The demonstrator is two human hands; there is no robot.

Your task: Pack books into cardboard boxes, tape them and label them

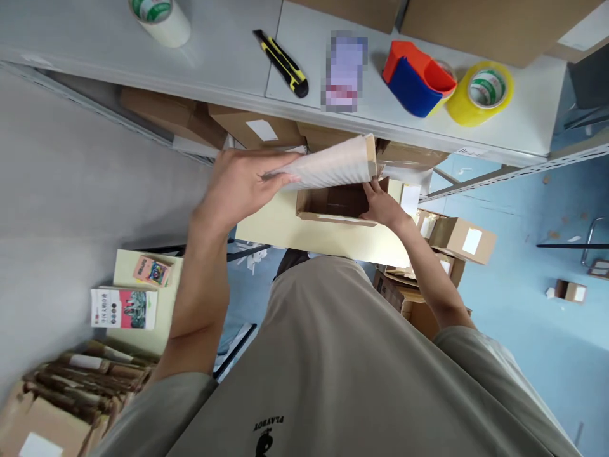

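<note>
1. The left hand (238, 184) is closed on the near end of a pale, ribbed sheet of packing material (333, 166), fingers curled over its edge; the sheet is bent into a shallow arch.
2. The sheet is held just above a small open cardboard box (328, 206), in front of the person's chest and below the edge of the grey worktable (228, 57).
3. The right hand (383, 206) rests against the right side of the box, fingers extended to the sheet's far end. Whether the fingers pinch the sheet or only steady the box cannot be determined.
4. The box sits on a pale yellow flat surface (285, 228) beneath the table edge.
5. On the worktable, left to right:
   - a whitish roll of tape (162, 19);
   - a yellow-and-black utility knife (281, 62);
   - a red-and-blue tape dispenser (416, 79);
   - a roll of yellow tape (481, 92), just beside the dispenser.
6. Under the table: sealed cardboard cartons (247, 130) with white labels.
7. Lower left: a stack of flattened cardboard (80, 381) and a printed booklet (124, 308).
8. Right: small labelled boxes (464, 240) on the blue floor (533, 304).
</note>
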